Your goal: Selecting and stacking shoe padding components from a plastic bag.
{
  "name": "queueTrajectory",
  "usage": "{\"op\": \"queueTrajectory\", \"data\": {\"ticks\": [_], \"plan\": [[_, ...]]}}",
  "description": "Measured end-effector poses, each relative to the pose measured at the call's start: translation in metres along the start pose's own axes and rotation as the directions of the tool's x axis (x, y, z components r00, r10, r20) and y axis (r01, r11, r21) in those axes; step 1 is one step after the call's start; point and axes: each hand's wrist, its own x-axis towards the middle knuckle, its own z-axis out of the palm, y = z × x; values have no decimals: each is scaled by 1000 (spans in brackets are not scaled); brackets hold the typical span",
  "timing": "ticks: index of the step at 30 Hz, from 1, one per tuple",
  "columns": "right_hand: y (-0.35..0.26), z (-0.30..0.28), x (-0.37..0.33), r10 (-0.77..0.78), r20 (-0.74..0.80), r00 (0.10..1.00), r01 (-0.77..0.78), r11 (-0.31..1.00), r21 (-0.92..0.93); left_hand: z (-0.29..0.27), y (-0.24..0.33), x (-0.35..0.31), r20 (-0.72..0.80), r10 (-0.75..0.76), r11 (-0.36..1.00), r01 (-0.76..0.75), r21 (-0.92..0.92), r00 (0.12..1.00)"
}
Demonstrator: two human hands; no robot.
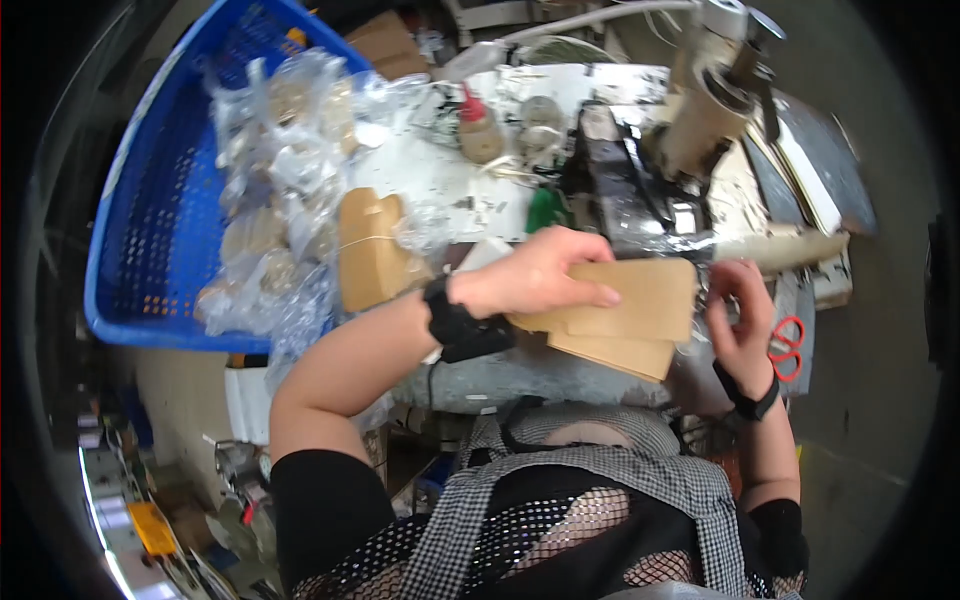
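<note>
My left hand (540, 272) grips a small stack of flat tan pieces (645, 295), thumb on top and fingers underneath. Rounded corners show on the upper piece, while the lower ones fan out toward me; whether they are card or leather I cannot tell. Just off the stack's right edge is my right hand (742, 318), slightly blurred, its fingers curled and apart from the thumb, with nothing visible between them. Red-handled scissors (787, 350) lie beside my right wrist. Another bundle of tan pieces (370, 250), tied with a thin band, rests left of my left hand.
A blue plastic basket (165, 215) at the left holds many clear bags. Behind my hands stands a sewing machine (690, 130) with a dark base. A red-tipped bottle (480, 130), a clear jar (541, 125) and a green object (545, 210) are on the white worktable (400, 160).
</note>
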Motion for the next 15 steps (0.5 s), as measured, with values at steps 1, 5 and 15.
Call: {"op": "queueTrajectory", "data": {"ticks": [1,5,15], "plan": [[-7,4,9,-206,30,978,209,965,-157,-6,-2,-2,7,-20,998,19,55,1000],[11,13,13,-496,210,843,536,809,-240,-16,9,-1,-6,-158,987,158,-15,987],[25,25,24,-476,120,871,483,789,-378,-26,5,13,11,-303,936,300,-184,953]]}}
